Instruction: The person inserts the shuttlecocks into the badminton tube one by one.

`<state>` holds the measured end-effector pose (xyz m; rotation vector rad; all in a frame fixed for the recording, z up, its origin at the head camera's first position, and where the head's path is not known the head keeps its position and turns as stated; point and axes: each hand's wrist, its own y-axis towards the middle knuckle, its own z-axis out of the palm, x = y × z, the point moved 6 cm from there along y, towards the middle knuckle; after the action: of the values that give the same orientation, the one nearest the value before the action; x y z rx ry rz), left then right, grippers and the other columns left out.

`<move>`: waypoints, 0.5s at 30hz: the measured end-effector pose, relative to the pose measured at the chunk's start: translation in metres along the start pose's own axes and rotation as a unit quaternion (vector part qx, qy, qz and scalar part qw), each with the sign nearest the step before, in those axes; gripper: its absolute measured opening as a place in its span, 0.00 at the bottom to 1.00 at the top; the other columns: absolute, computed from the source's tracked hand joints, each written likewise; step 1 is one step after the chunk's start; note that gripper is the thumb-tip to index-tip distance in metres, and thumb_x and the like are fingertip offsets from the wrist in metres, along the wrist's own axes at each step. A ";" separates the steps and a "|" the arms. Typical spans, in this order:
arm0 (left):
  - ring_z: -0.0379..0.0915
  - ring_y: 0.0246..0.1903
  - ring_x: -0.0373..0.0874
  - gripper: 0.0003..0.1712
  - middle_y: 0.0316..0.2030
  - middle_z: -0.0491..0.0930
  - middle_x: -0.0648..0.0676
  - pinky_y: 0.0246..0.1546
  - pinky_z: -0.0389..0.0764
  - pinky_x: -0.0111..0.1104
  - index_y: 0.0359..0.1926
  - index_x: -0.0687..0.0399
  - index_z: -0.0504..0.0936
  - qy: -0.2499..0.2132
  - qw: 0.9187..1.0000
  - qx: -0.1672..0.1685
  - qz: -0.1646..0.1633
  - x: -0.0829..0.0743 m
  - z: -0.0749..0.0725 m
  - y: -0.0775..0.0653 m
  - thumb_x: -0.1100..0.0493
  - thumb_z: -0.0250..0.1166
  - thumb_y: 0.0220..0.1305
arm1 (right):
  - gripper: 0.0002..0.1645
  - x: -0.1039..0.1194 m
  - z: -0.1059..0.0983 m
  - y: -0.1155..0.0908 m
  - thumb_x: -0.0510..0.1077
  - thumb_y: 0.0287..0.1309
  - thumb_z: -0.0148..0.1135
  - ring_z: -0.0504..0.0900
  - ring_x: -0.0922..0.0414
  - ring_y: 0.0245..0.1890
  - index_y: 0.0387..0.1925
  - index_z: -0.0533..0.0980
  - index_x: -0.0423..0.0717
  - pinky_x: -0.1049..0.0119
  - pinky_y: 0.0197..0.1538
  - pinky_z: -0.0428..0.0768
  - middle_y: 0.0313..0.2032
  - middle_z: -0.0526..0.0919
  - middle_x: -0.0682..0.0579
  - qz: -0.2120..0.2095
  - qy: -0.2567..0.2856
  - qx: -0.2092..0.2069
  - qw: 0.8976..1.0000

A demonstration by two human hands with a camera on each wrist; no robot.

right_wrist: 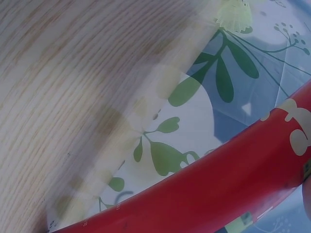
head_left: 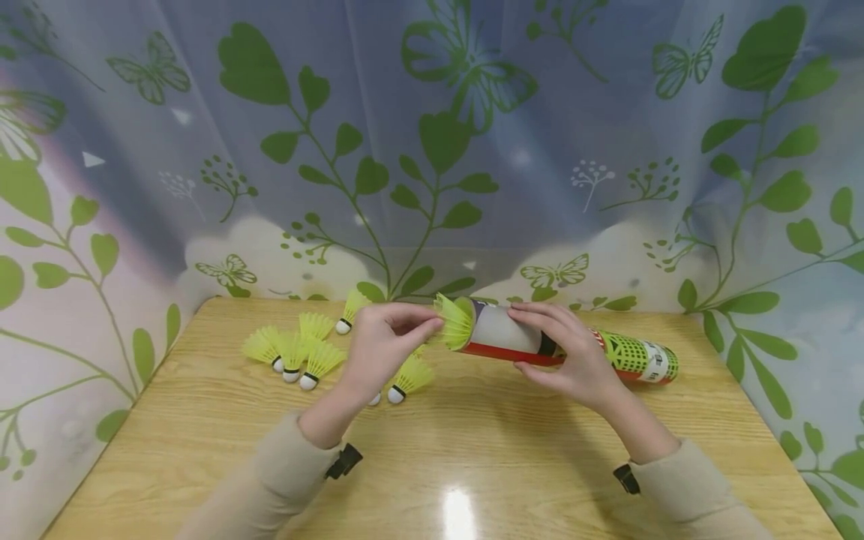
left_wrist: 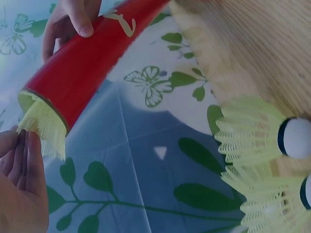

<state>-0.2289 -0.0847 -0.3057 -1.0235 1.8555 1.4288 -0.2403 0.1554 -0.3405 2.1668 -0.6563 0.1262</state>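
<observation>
My right hand [head_left: 575, 354] grips a long shuttlecock tube [head_left: 502, 331], printed red, white and green, and holds it slanting to the left above the table. Out of its left mouth sticks the yellow skirt of a shuttlecock [head_left: 455, 324]; the cork end is hidden inside. With thumb and fingertips my left hand [head_left: 383, 346] pinches the edge of that skirt. The left wrist view shows the same skirt [left_wrist: 44, 124] at the rim of the red tube [left_wrist: 87, 68]. In the right wrist view the red tube [right_wrist: 194, 194] crosses the lower right.
Several yellow shuttlecocks with white corks, among them one shuttlecock [head_left: 321, 360], lie left of my left hand. Another shuttlecock [head_left: 410, 375] lies below the tube mouth, partly beside one hidden by the hand. A patterned curtain [head_left: 432, 187] hangs behind the wooden table [head_left: 513, 465].
</observation>
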 end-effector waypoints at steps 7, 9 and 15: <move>0.82 0.25 0.40 0.05 0.29 0.87 0.54 0.27 0.84 0.32 0.32 0.56 0.88 -0.039 0.999 0.025 -0.014 0.021 0.012 0.004 0.60 0.71 0.54 | 0.44 0.000 -0.001 -0.001 0.36 0.35 0.75 0.71 0.51 0.58 0.60 0.72 0.47 0.78 0.61 0.66 0.59 0.74 0.47 -0.002 0.003 -0.001 1.000; 0.82 0.24 0.40 0.05 0.29 0.86 0.54 0.27 0.84 0.33 0.32 0.56 0.88 -0.045 0.998 0.033 -0.021 0.022 0.014 0.005 0.60 0.71 0.54 | 0.44 0.000 0.000 -0.002 0.36 0.35 0.75 0.71 0.51 0.58 0.60 0.72 0.47 0.78 0.61 0.67 0.59 0.74 0.47 0.000 0.002 0.002 1.000; 0.81 0.23 0.41 0.04 0.27 0.86 0.54 0.26 0.84 0.35 0.31 0.56 0.88 -0.050 0.996 0.051 -0.044 0.025 0.019 0.006 0.60 0.72 0.53 | 0.41 -0.002 0.001 -0.004 0.40 0.39 0.74 0.70 0.52 0.59 0.61 0.71 0.47 0.77 0.61 0.67 0.59 0.74 0.47 0.007 -0.003 0.011 1.000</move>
<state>-0.2474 -0.0708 -0.3278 -0.9528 1.7707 1.2962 -0.2400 0.1570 -0.3446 2.1854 -0.6769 0.1345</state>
